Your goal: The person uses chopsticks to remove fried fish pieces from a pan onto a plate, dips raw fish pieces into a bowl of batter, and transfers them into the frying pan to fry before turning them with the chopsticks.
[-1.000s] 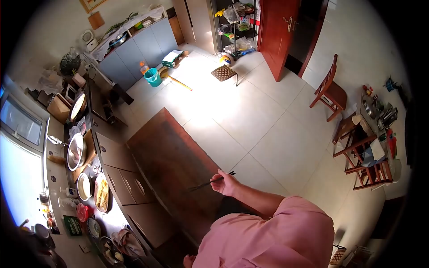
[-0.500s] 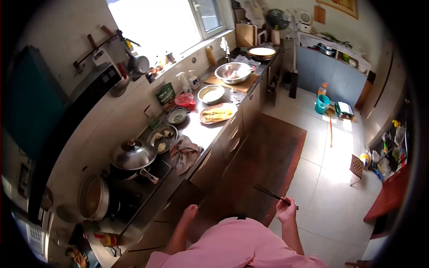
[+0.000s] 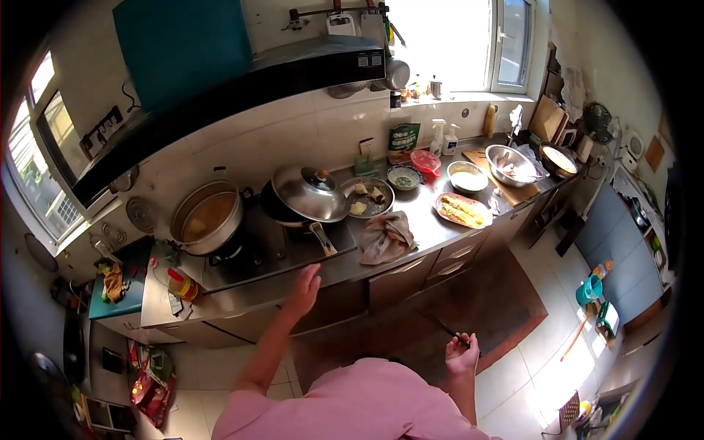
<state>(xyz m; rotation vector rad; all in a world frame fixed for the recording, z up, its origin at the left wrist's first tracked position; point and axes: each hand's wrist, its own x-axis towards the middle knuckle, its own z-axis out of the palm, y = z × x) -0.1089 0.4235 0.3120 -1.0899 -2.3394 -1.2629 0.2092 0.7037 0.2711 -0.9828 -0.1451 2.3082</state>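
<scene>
One bare left hand: raised in front of the long grey metal counter, fingers stretched out, grip open and holding nothing; it is near the metal-edged pan handle, apart from it.
Bare right hand: low in front of the body, fingers closed on the chopsticks.
Long, thin, dark chopsticks: in the right hand, slanting across the view of the dark floor mat with a reddish border, well apart from the pan; their far ends are blurred.
Black round pan: on the dark stovetop, largely covered by a shiny domed metal lid with a dark knob.
Large silver-coloured pot: left of the pan, uncovered, with brownish liquid inside.
Round metal dish: just right of the lid, bearing pale pieces.
Crumpled greyish-pink cloth: on the counter near that dish.
Oval white plate with a reddish rim: farther right, carrying yellow food.
Wide shiny metal bowl: beyond the plate, on a brown wooden board.
Clothing: a pink short-sleeved top.
</scene>
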